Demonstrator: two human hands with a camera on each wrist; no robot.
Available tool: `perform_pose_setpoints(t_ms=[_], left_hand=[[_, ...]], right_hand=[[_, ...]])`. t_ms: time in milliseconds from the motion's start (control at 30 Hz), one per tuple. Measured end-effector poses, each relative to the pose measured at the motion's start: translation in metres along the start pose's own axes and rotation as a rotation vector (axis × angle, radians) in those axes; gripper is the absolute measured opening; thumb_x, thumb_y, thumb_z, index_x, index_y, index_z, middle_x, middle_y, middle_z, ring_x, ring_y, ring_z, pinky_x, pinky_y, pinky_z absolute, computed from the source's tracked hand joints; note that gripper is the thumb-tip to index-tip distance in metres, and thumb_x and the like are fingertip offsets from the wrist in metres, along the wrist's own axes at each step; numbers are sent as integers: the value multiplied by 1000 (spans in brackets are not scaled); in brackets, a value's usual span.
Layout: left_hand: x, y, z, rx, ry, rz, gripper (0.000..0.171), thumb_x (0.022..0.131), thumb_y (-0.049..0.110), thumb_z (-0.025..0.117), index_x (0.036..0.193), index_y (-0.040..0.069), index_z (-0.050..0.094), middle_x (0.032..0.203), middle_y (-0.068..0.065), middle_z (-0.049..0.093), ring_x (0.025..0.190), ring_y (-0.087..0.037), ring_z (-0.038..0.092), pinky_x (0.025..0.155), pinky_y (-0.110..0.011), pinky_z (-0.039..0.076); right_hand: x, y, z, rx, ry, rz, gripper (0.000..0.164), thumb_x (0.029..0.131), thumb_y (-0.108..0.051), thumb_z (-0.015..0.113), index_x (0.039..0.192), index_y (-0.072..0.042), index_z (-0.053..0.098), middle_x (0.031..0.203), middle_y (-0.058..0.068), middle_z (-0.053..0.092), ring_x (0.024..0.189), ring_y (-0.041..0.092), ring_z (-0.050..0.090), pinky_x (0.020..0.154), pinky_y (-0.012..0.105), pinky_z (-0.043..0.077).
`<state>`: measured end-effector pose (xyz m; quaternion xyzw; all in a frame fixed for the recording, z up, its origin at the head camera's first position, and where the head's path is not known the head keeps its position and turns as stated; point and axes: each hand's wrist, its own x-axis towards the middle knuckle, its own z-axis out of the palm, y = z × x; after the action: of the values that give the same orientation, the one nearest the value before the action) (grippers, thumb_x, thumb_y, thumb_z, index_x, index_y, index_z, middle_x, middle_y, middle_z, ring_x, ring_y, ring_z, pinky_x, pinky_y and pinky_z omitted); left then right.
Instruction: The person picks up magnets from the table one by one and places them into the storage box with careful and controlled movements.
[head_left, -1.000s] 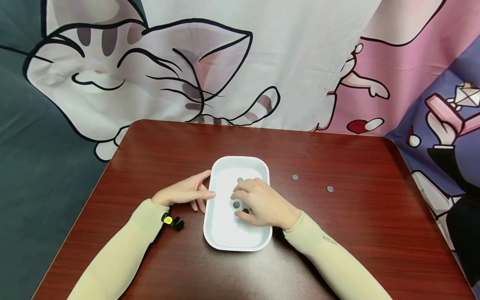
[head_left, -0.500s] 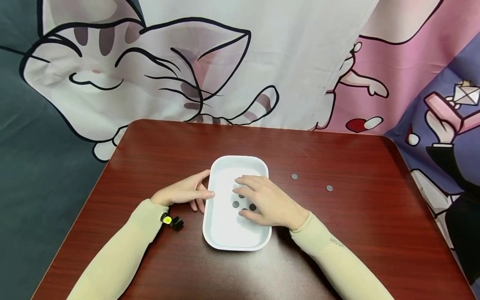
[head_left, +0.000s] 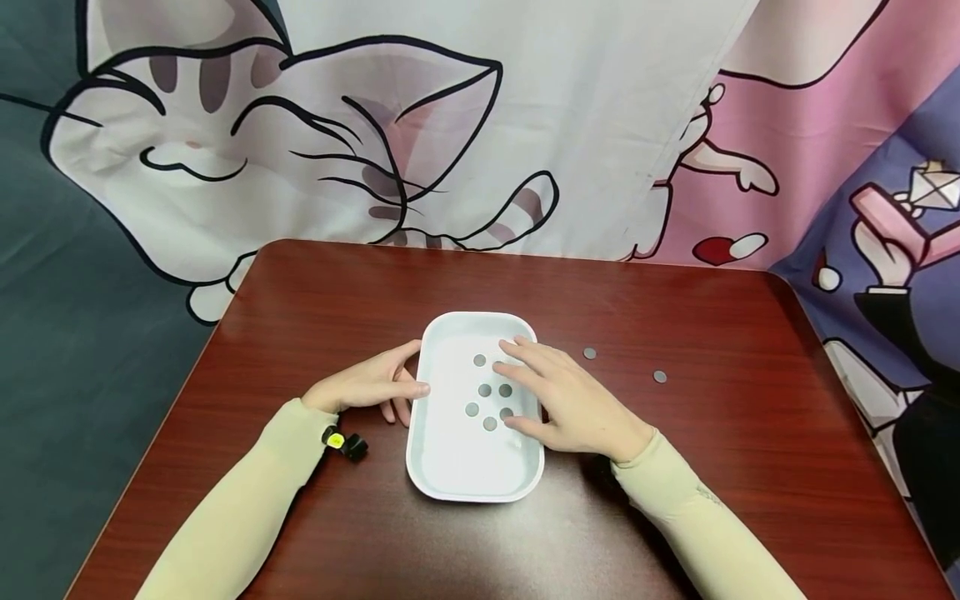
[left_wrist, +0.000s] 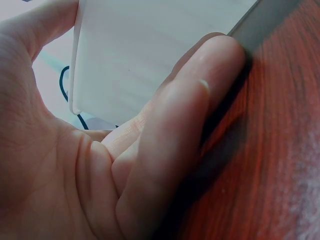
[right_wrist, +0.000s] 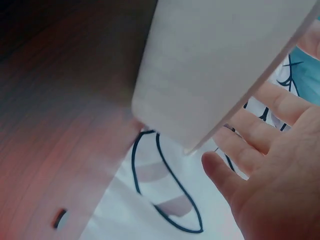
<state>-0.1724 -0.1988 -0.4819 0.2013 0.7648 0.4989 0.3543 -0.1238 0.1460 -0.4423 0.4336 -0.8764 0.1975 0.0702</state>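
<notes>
A white rectangular tray [head_left: 468,467] with rounded corners stands on the table, several small grey coin-like discs [head_left: 485,390] lying spread over its floor. My left hand [head_left: 366,383] holds the tray by its left side, the thumb over the rim and the fingers against the outer wall, as the left wrist view also shows. Over the tray's right edge hovers my right hand [head_left: 573,402], its fingers spread and nothing visible in its grasp. Its fingertips partly cover a couple of discs near the right wall. In the right wrist view, the fingers [right_wrist: 225,172] appear beyond the tray's rim.
Two more grey discs, a nearer one [head_left: 590,353] and a farther one [head_left: 660,377], lie on the reddish-brown table [head_left: 720,467] right of the tray. A cartoon-printed curtain [head_left: 600,108] hangs behind the table's back edge. A black wrist device [head_left: 345,442] sits at my left cuff.
My right hand has drawn back to the right across the tray, uncovering more discs on its floor. The left hand and the tray have stayed in place.
</notes>
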Motion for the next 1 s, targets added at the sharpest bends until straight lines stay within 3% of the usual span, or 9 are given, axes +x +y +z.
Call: perform_pose_setpoints(t_ms=[400, 700, 867, 1000], left_hand=[[1, -1, 0, -6, -3, 4, 77, 102, 30, 66, 163, 22, 20, 84, -13, 78, 70, -35, 77, 58, -45, 63], [1, 1, 0, 0, -4, 9, 74, 103, 27, 65, 162, 22, 21, 84, -13, 78, 69, -35, 77, 58, -45, 63], [1, 0, 0, -2, -6, 10, 74, 103, 27, 66, 162, 21, 22, 84, -13, 77, 69, -35, 77, 58, -46, 63], [1, 0, 1, 1, -4, 7, 74, 103, 28, 66, 161, 21, 22, 84, -13, 78, 69, -35, 77, 58, -46, 63]], right_hand=[[-20, 22, -17, 3, 31, 103, 72, 89, -39, 80, 149, -8, 54, 165, 14, 40, 154, 36, 36, 122, 58, 34], [-29, 44, -26, -23, 65, 230, 70, 91, -40, 78, 148, -8, 54, 159, 14, 45, 145, 34, 46, 116, 58, 40], [-34, 58, -27, -73, 70, 324, 62, 90, -37, 78, 140, -4, 60, 138, 14, 59, 124, 33, 60, 105, 53, 48], [-38, 66, -24, -115, 49, 377, 56, 89, -33, 79, 131, 2, 65, 116, 14, 62, 103, 33, 63, 93, 51, 52]])
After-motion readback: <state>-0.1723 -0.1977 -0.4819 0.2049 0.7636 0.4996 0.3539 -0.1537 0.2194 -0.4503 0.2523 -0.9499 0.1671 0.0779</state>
